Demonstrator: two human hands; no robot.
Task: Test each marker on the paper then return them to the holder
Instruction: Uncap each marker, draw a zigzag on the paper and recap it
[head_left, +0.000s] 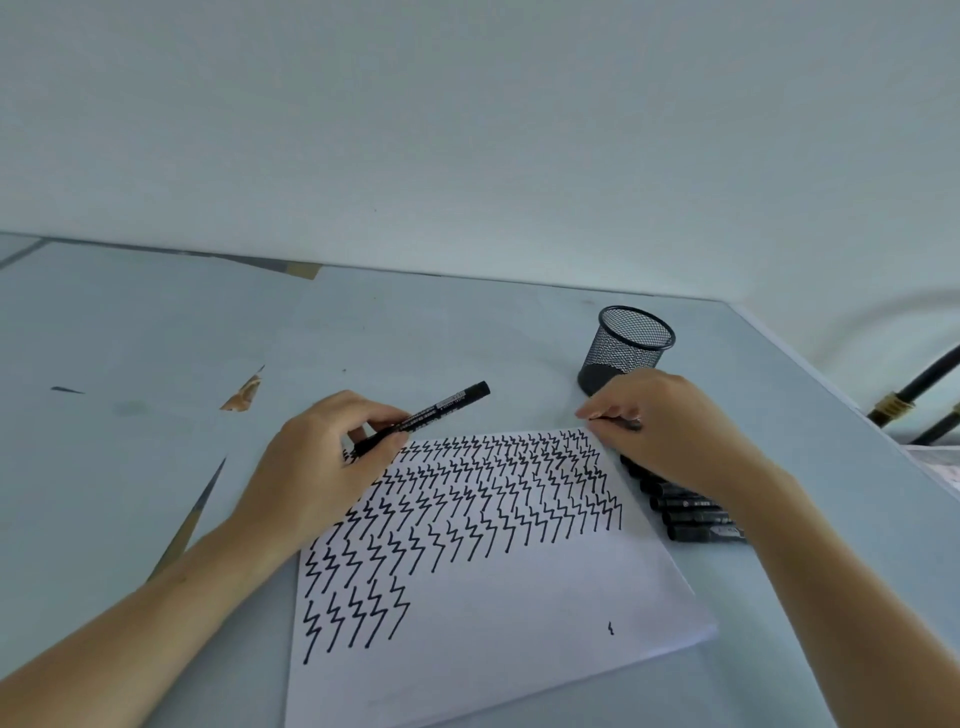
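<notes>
My left hand (322, 462) grips a black marker (441, 408) over the upper left corner of the white paper (519, 623); the marker's far end points up and to the right. Rows of black zigzag strokes cover the upper part of the paper. My right hand (670, 431) rests at the paper's top right corner, fingers pinched on a small dark object, possibly a cap, that I cannot make out clearly. A row of several black markers (696, 514) lies beside the paper's right edge, partly under my right wrist. The black mesh holder (626, 345) stands upright behind my right hand.
The pale table (156, 338) has torn patches in its surface (243, 392) to the left. Its right edge (831, 395) runs diagonally close to the holder. Black metal bars (914, 389) stand beyond that edge. A plain wall rises behind.
</notes>
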